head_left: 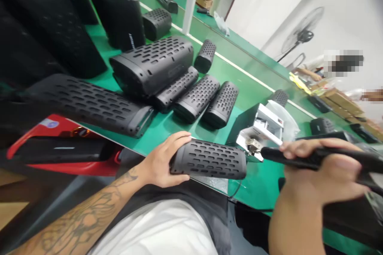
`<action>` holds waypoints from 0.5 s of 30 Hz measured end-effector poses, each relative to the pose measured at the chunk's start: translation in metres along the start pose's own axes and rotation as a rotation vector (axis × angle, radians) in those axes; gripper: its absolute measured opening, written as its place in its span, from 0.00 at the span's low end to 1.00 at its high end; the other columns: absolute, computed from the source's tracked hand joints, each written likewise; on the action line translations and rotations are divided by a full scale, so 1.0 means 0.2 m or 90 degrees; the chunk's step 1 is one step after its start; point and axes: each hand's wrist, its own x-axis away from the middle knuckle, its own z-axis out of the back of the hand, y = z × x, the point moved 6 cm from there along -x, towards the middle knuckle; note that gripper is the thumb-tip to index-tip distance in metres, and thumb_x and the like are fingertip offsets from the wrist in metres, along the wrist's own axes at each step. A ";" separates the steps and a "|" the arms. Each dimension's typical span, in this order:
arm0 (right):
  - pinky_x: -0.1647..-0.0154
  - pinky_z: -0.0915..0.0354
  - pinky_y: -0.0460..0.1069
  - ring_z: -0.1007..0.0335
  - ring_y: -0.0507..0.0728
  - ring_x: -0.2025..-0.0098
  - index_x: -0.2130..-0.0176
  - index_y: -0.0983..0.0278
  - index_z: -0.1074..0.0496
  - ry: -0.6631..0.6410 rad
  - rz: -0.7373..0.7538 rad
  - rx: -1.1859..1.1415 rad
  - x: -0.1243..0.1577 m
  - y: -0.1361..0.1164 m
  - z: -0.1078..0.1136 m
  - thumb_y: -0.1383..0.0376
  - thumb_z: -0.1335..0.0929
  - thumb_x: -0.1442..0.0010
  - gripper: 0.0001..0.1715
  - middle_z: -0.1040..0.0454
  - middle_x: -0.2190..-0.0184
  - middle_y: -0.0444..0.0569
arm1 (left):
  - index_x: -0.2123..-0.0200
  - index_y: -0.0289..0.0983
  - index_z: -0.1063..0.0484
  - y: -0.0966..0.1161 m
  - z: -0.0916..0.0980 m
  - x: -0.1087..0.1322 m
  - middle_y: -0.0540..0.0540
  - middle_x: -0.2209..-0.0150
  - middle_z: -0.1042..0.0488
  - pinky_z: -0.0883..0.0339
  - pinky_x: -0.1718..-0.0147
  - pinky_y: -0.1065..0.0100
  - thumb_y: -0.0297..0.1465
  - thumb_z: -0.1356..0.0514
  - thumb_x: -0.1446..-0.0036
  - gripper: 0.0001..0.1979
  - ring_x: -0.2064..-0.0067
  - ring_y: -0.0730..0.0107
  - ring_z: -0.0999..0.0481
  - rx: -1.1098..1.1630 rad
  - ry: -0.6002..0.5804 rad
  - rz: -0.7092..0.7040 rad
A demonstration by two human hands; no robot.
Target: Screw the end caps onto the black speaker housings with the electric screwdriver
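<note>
My left hand [163, 159] is wrapped round one end of a black slotted casing [211, 159], which lies on its side near the bench's front edge. My right hand [323, 163] grips a black electric screwdriver [308, 159], held nearly level. Its tip points left, into the opening of a white and black screw feeder [260, 127] just beyond the casing's right end. Whether a screw sits on the tip is too small to tell.
Several slotted casings [199, 97] lie on the green bench [254, 185] behind the held one. Larger black units [119, 12] stand at the left. A red bin [68, 163] holding a black casing is below the left edge. A person [372, 95] is at the far right.
</note>
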 end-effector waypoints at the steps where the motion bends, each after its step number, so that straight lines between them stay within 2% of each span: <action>1: 0.78 0.26 0.55 0.31 0.57 0.82 0.66 0.59 0.17 0.006 0.015 0.012 -0.02 0.03 -0.01 0.54 0.18 0.48 0.14 0.23 0.81 0.42 | 0.15 0.41 0.45 -0.01 0.00 0.00 0.22 0.22 0.33 0.24 0.27 0.29 0.49 0.24 0.34 0.55 0.22 0.27 0.27 0.000 -0.005 0.003; 3: 0.79 0.27 0.53 0.31 0.56 0.83 0.66 0.59 0.17 0.009 0.042 0.022 -0.02 0.10 -0.02 0.57 0.20 0.44 0.10 0.23 0.81 0.42 | 0.15 0.41 0.45 -0.02 0.00 0.01 0.22 0.22 0.33 0.24 0.27 0.28 0.49 0.24 0.34 0.54 0.21 0.27 0.28 0.002 -0.013 0.010; 6: 0.81 0.27 0.51 0.31 0.55 0.84 0.66 0.59 0.21 0.010 0.048 0.021 0.01 0.20 0.01 0.54 0.19 0.41 0.15 0.24 0.81 0.40 | 0.15 0.42 0.43 -0.04 0.00 0.02 0.23 0.21 0.34 0.25 0.26 0.29 0.48 0.25 0.33 0.52 0.21 0.27 0.28 0.007 -0.009 0.022; 9: 0.80 0.26 0.51 0.30 0.54 0.83 0.65 0.60 0.22 -0.012 0.020 0.021 0.05 0.26 0.03 0.55 0.18 0.38 0.17 0.24 0.81 0.39 | 0.15 0.43 0.43 -0.05 0.00 0.03 0.25 0.21 0.34 0.26 0.26 0.29 0.45 0.25 0.33 0.51 0.21 0.28 0.28 0.008 -0.005 0.026; 12: 0.78 0.24 0.51 0.29 0.54 0.83 0.64 0.61 0.22 -0.038 -0.001 0.019 0.07 0.25 0.02 0.55 0.17 0.36 0.17 0.24 0.80 0.39 | 0.15 0.43 0.43 -0.05 0.00 0.03 0.26 0.21 0.34 0.26 0.25 0.29 0.43 0.25 0.33 0.51 0.21 0.29 0.28 0.003 -0.009 0.028; 15: 0.78 0.25 0.51 0.29 0.53 0.83 0.63 0.60 0.21 -0.045 0.010 0.004 0.07 0.17 0.03 0.50 0.17 0.36 0.20 0.23 0.79 0.39 | 0.15 0.44 0.43 -0.05 0.00 0.03 0.26 0.21 0.33 0.27 0.25 0.29 0.43 0.25 0.33 0.50 0.21 0.29 0.29 0.004 -0.002 0.039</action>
